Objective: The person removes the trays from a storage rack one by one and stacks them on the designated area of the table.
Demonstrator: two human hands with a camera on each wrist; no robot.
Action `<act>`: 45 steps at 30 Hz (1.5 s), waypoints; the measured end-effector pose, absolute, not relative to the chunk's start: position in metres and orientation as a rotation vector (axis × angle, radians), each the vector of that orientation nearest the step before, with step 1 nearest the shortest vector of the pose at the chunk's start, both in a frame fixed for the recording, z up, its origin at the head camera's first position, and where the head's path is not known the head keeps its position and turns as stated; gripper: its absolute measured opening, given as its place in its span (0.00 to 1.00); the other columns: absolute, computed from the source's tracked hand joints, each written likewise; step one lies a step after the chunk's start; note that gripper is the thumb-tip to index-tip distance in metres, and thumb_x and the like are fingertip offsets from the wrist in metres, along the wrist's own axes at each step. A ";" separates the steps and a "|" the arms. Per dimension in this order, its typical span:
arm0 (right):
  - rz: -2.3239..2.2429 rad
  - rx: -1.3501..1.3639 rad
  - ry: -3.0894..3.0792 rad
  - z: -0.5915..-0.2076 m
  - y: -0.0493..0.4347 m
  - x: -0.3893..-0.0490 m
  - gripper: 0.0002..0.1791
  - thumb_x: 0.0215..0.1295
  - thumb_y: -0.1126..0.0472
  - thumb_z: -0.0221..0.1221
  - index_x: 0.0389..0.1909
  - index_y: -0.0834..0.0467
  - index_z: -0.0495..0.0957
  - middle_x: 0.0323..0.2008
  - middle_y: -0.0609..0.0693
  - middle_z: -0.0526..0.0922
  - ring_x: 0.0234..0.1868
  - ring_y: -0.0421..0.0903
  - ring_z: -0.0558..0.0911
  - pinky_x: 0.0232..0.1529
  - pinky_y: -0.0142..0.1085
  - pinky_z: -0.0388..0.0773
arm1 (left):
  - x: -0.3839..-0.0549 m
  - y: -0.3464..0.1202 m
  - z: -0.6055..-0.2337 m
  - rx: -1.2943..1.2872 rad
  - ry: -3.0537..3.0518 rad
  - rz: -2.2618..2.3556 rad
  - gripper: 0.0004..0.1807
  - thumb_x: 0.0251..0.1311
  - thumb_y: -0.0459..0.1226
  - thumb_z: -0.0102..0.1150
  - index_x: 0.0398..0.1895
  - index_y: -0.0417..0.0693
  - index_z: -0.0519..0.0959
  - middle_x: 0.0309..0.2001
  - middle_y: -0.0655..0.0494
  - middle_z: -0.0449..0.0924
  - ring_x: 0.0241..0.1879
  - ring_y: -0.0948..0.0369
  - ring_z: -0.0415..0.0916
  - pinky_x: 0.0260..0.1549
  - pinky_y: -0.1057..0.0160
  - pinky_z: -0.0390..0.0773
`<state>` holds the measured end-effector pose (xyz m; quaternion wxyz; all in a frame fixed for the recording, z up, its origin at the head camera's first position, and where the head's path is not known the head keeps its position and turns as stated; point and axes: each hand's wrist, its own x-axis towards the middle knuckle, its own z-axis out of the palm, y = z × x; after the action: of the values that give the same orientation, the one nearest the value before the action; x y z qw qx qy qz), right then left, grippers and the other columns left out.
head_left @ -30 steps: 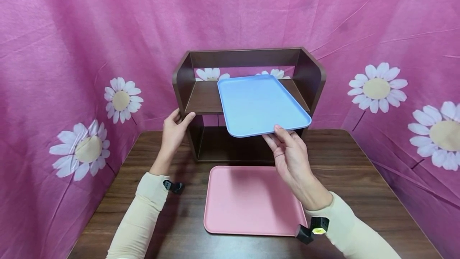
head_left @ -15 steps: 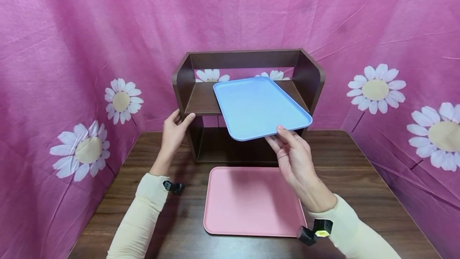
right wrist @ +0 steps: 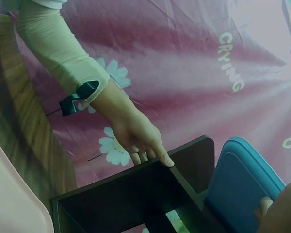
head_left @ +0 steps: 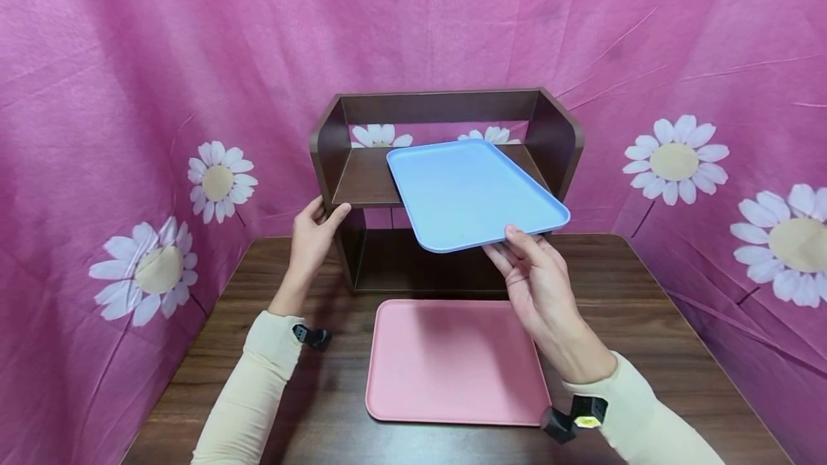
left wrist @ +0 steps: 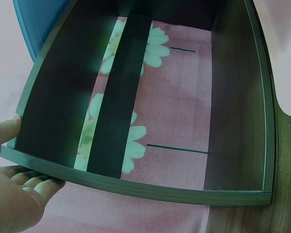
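Observation:
A dark brown two-level wooden shelf (head_left: 362,178) stands at the back of the table. My left hand (head_left: 312,235) grips its left side panel near the middle board, with the thumb on the front edge and the fingers on the outer side. A light blue rectangular tray (head_left: 474,192) hovers at the upper level, turned at an angle, its far part over the middle board. My right hand (head_left: 539,282) pinches the tray's near edge, thumb on top and fingers underneath. In the right wrist view only part of the blue tray (right wrist: 242,179) shows.
A pink rectangular tray (head_left: 455,361) lies flat on the wooden table (head_left: 633,307) in front of the shelf. Behind and at both sides hangs a pink cloth (head_left: 413,20) printed with white daisies.
My right hand has shifted slightly right and toward me. The blue tray has come slightly down, its near right corner now farther right. My left hand stays on the shelf's side panel.

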<state>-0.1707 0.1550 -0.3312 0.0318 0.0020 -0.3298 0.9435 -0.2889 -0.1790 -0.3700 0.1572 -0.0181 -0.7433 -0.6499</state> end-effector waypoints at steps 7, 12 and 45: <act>2.894 0.037 -1.007 -0.330 0.160 -0.169 0.09 0.79 0.72 0.56 0.55 0.64 0.78 0.45 0.53 0.92 0.49 0.46 0.90 0.56 0.40 0.88 | -0.289 -0.179 -0.369 -0.070 -2.126 -1.860 0.33 0.71 0.43 0.70 0.75 0.39 0.73 0.67 0.38 0.81 0.66 0.52 0.79 0.65 0.60 0.81; 2.881 0.039 -1.023 -0.329 0.162 -0.168 0.12 0.79 0.72 0.56 0.59 0.64 0.77 0.48 0.54 0.92 0.51 0.47 0.90 0.57 0.41 0.88 | -0.289 -0.180 -0.369 -0.071 -2.127 -1.847 0.33 0.71 0.43 0.70 0.74 0.38 0.73 0.67 0.37 0.81 0.66 0.52 0.79 0.66 0.57 0.81; 2.863 0.225 -1.055 -0.323 0.181 -0.160 0.13 0.82 0.71 0.51 0.54 0.68 0.83 0.46 0.59 0.93 0.48 0.47 0.92 0.52 0.42 0.89 | -0.288 -0.180 -0.370 -0.073 -2.118 -1.855 0.33 0.71 0.43 0.70 0.74 0.39 0.74 0.66 0.36 0.82 0.63 0.54 0.81 0.54 0.73 0.81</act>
<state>-0.1600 0.1806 -0.3225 0.0410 0.0734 -0.3446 0.9350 -0.2883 -0.1802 -0.3700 0.1620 -0.0255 -0.7422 -0.6499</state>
